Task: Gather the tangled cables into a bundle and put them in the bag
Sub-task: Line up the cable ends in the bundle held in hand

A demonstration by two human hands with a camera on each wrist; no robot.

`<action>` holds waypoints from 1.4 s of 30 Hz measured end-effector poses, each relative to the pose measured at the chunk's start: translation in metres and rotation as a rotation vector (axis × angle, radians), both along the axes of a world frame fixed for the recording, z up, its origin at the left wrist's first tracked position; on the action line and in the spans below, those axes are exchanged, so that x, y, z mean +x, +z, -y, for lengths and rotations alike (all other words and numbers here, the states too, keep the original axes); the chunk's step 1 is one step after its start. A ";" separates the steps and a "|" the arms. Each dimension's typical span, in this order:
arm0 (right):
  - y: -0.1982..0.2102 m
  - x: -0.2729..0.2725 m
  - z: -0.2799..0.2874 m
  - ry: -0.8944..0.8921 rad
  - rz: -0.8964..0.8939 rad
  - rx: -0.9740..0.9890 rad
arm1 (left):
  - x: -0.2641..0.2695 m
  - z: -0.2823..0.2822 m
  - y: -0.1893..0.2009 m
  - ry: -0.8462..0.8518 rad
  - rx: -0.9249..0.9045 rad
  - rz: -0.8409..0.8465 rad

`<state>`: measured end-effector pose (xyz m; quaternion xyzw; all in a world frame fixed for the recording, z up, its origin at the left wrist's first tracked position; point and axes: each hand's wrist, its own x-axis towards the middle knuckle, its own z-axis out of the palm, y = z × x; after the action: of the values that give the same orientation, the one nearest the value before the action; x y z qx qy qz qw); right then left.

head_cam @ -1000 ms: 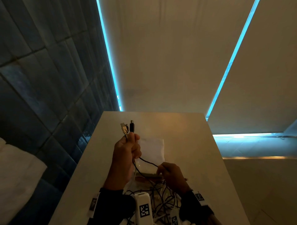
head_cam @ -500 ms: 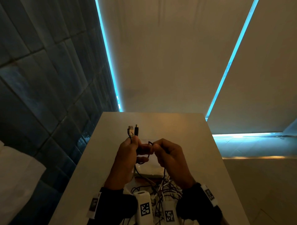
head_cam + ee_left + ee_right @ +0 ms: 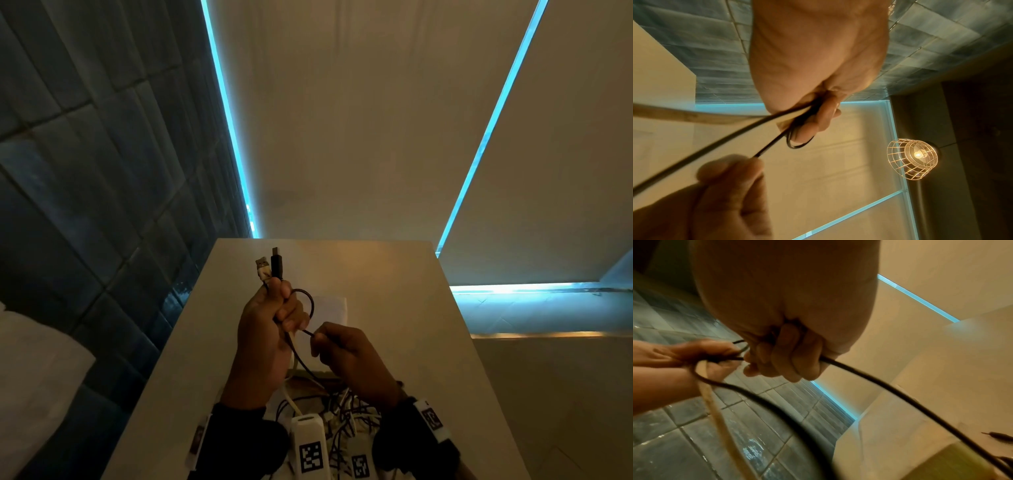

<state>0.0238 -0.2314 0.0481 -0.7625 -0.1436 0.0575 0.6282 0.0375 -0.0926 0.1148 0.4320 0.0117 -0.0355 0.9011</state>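
Note:
My left hand (image 3: 274, 318) is raised over the table and grips two cables in its fist; a black plug (image 3: 276, 265) and a beige USB plug (image 3: 263, 269) stick out above it. A loop of the black cable (image 3: 310, 305) curls to the right of the fist. My right hand (image 3: 337, 346) sits just below and to the right, pinching the black cable (image 3: 879, 386), which runs through its fingers. A tangle of black and white cables (image 3: 342, 411) lies on the table under my wrists. A white bag (image 3: 330, 308) lies flat beyond the hands, mostly hidden.
The beige table (image 3: 394, 291) is narrow, with a dark tiled wall (image 3: 85, 171) along its left side and a drop on the right. Glowing blue strips (image 3: 233, 137) line the wall panels behind. A wire-cage lamp (image 3: 913, 155) shows in the left wrist view.
My right hand rose from the tangle to meet the left fist, then drew back down and right, leaving a black loop beside the left fist. The left hand kept its grip.

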 end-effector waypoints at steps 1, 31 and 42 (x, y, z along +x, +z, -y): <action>-0.005 0.001 0.001 -0.007 0.001 -0.015 | 0.000 -0.001 0.000 0.004 0.011 0.005; -0.089 0.013 0.017 -0.381 -0.146 -0.134 | 0.003 -0.012 -0.001 0.026 0.242 -0.033; 0.038 0.000 -0.003 -0.093 0.090 0.289 | 0.006 -0.004 -0.006 0.097 0.382 -0.141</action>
<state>0.0239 -0.2279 0.0864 -0.6718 -0.1430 -0.0272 0.7263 0.0439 -0.0887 0.1085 0.5906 0.1019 -0.0194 0.8003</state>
